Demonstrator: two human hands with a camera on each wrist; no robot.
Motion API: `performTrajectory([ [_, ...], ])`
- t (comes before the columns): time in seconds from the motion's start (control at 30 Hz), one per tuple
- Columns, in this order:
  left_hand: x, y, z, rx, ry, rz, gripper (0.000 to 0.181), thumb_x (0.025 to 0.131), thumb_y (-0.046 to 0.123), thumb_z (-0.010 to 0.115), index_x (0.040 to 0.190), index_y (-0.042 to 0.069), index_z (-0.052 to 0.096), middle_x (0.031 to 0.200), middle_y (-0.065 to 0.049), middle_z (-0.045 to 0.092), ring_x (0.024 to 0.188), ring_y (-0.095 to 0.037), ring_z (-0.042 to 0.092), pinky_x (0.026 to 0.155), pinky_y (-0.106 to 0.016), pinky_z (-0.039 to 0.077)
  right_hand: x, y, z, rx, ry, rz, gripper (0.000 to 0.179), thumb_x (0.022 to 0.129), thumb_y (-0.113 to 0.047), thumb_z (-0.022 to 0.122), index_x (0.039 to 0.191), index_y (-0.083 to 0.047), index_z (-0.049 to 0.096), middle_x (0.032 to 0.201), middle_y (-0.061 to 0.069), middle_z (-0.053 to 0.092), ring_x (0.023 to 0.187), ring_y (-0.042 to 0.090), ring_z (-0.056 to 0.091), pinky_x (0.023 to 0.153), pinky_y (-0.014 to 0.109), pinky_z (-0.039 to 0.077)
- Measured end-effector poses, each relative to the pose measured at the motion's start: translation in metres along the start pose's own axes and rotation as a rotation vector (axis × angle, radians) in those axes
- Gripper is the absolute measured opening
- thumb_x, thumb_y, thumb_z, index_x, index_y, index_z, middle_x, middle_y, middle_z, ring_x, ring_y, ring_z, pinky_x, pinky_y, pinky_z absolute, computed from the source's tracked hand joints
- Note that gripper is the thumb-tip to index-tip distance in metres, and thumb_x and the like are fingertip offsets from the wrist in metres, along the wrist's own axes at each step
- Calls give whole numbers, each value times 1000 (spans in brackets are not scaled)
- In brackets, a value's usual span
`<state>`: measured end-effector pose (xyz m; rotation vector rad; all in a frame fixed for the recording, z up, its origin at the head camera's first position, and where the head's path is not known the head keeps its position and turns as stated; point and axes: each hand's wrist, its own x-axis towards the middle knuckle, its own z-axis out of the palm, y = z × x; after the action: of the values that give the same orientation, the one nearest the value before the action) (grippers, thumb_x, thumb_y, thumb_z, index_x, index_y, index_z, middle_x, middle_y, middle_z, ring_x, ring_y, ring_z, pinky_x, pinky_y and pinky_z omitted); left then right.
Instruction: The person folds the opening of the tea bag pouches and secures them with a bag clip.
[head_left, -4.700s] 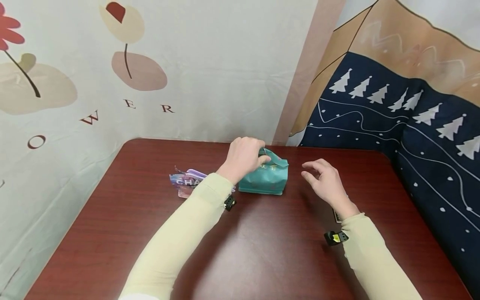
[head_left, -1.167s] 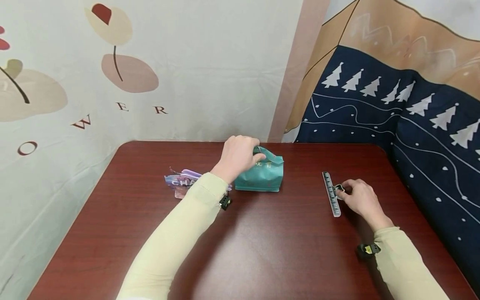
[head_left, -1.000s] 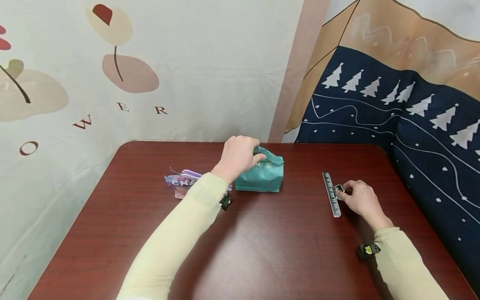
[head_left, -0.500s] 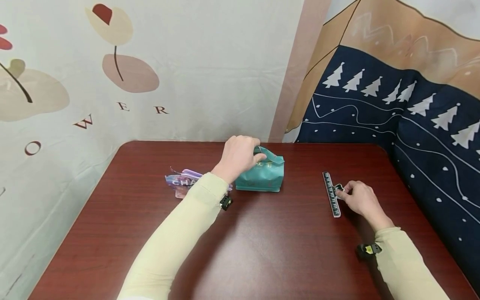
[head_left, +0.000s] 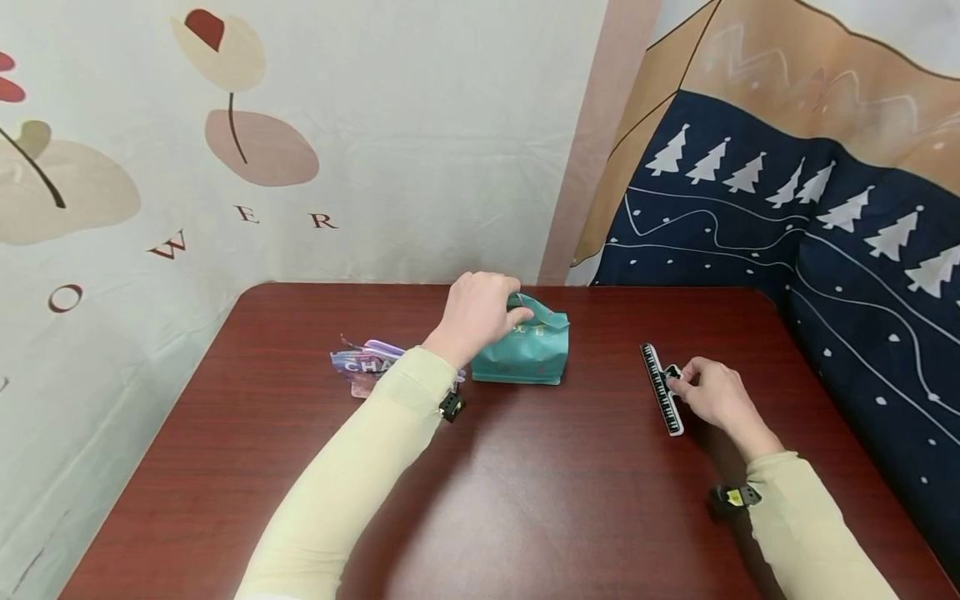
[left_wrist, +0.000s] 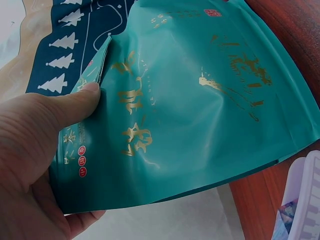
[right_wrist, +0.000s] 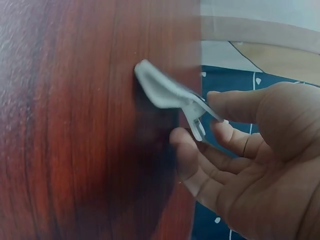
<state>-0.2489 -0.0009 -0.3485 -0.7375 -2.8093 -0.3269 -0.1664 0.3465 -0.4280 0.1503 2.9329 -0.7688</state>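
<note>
In the head view a teal pouch (head_left: pixel 521 354) with gold lettering stands at the back of the table. My left hand (head_left: pixel 478 310) grips its folded top edge, thumb in front, as the left wrist view shows beside the gold characters. A long bag clip with a black-and-white piano-key pattern (head_left: pixel 660 390) is at the right. My right hand (head_left: pixel 717 395) holds the handle end of this clip between thumb and fingers. In the right wrist view the clip (right_wrist: pixel 162 90) appears white and tilted, close to the table surface; whether it touches cannot be made out.
Left of the pouch, partly behind my left forearm, lies a blue-pink printed packet (head_left: pixel 360 365) with a purple clip (head_left: pixel 385 346) on it. The dark red wooden table (head_left: pixel 540 500) meets a pale printed curtain (head_left: pixel 420 167) behind and navy fabric (head_left: pixel 705 225) at right.
My right hand has moved from beside the pouch to the piano-key clip and taken hold of it. Over the last half second the clip has tilted slightly. The left hand keeps its grip.
</note>
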Motion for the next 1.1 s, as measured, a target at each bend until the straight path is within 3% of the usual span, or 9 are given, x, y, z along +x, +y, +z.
performTrajectory([
  [0.17,0,0,0,5,8,3,32,91,45,78,90,13,75,71,-2,68,70,-21,65,67,-36,48,0,-2,-1,11,24,-28,20,97,-18,68,91,-1,59,70,7,51,67,24,48,58,35,36],
  [0.4,0,0,-1,3,6,9,32,91,44,78,93,13,77,74,-2,70,71,-21,66,68,-37,48,-1,-5,-4,11,47,-57,20,97,-16,69,92,0,60,71,8,54,69,25,49,58,35,37],
  [0.67,-1,1,-1,-5,1,6,32,91,44,78,95,13,77,74,-2,70,70,-20,65,67,-36,47,-1,-11,-3,12,84,-68,16,95,-14,69,98,0,62,84,15,63,77,29,54,65,36,41],
  [0.8,-1,0,-1,-13,9,9,31,91,44,78,88,14,75,68,-1,66,68,-20,63,67,-36,48,-2,-16,-5,28,97,-78,16,95,-14,70,100,0,62,90,18,66,83,32,58,69,38,43],
  [0.97,-1,-2,-2,-42,15,14,31,90,43,80,82,14,72,62,0,59,64,-19,60,68,-37,49,-3,-20,-6,58,108,-98,20,94,-13,71,106,0,60,99,22,68,91,36,63,76,43,47],
  [1.1,-1,-3,-2,-65,13,17,30,90,42,80,82,14,73,64,0,62,66,-18,60,69,-37,50,-3,-25,-7,85,114,-117,26,94,-11,72,113,2,59,104,25,67,93,38,65,80,46,49],
])
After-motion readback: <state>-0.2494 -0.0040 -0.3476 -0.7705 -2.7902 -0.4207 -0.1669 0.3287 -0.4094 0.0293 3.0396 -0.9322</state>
